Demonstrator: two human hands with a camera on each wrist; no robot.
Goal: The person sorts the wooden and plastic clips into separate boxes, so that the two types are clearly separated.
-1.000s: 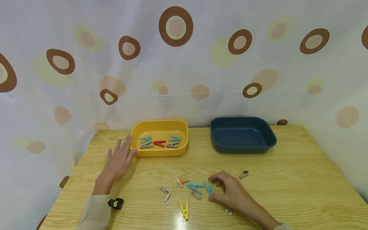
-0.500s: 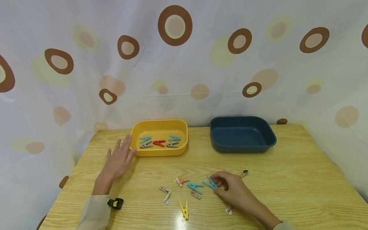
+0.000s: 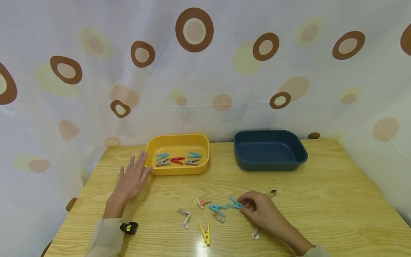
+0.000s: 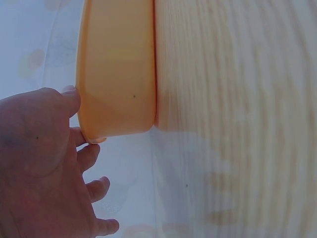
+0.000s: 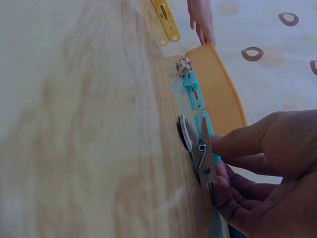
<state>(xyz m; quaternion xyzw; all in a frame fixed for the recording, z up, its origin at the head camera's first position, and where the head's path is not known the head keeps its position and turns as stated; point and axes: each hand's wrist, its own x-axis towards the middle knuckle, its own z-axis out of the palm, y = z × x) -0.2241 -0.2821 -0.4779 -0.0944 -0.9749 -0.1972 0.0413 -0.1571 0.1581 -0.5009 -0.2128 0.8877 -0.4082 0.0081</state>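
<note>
My right hand [image 3: 264, 212] pinches a light-blue clothespin [image 3: 235, 203] between thumb and fingers, low over the wooden table, its two splayed ends pointing left. In the right wrist view a wooden clothespin [image 5: 201, 153] with a white disc partly covers that blue one [image 5: 203, 119]. A second light-blue clothespin [image 3: 217, 208] lies just left of it, by a small wooden clothespin [image 3: 219, 217]. My left hand [image 3: 130, 182], fingers extended and spread, touches the left corner of the yellow tray [image 3: 179, 171]; the left wrist view has its thumb at the tray's rim [image 4: 81, 59].
Red, blue and grey clothespins [image 3: 177, 160] lie in the yellow tray. A dark blue tray [image 3: 273, 166] stands at the back right. On the table are a yellow clothespin [image 3: 206, 235], several small wooden clothespins [image 3: 184, 213] and a green-topped one [image 3: 273, 193] behind my right hand.
My right hand has shifted slightly right with the light-blue clothespin, which has turned from standing lengthwise to lying sideways. The left hand stays at the yellow tray.
</note>
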